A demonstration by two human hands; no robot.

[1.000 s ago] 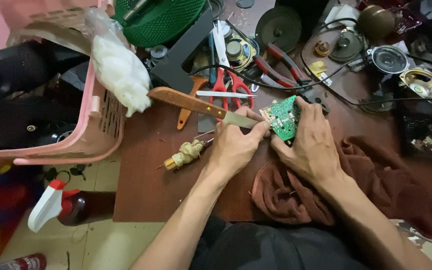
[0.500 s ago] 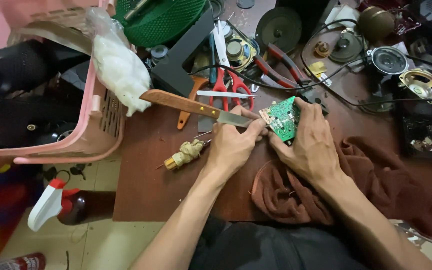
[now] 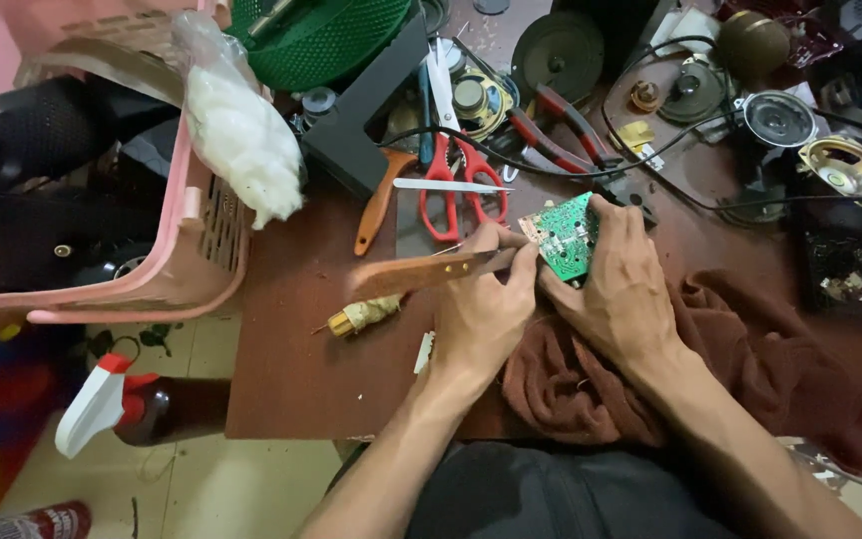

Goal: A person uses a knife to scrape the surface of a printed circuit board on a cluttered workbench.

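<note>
The person's left hand [image 3: 481, 319] has its fingers wrapped around a wooden-handled tool [image 3: 421, 274], the handle pointing out to the left over the bench [image 3: 291, 369] and its working end aimed at the small green circuit board [image 3: 563, 235]. The right hand [image 3: 621, 289] clamps that board from the right side, fingers curled over its top edge and thumb beneath, holding it tilted just above a crumpled brown cloth [image 3: 571, 384] that lies on the near edge of the bench. The tool's tip seems to meet the board's left edge, though the fingers hide the exact contact, so I cannot tell what it is touching there. By the look of it the work on the board is under way rather than finished: the board is out in the open, free of any casing, and both hands are committed to it. Nothing shows that a part has come off or gone on yet. Red-handled scissors [image 3: 451, 180] and an orange-handled tool [image 3: 376, 205] lie just behind the hands, untouched, with red pliers [image 3: 561, 125] and loose speakers [image 3: 778, 118] further back. A pink basket [image 3: 207, 240] overhangs the bench's left end.
</note>
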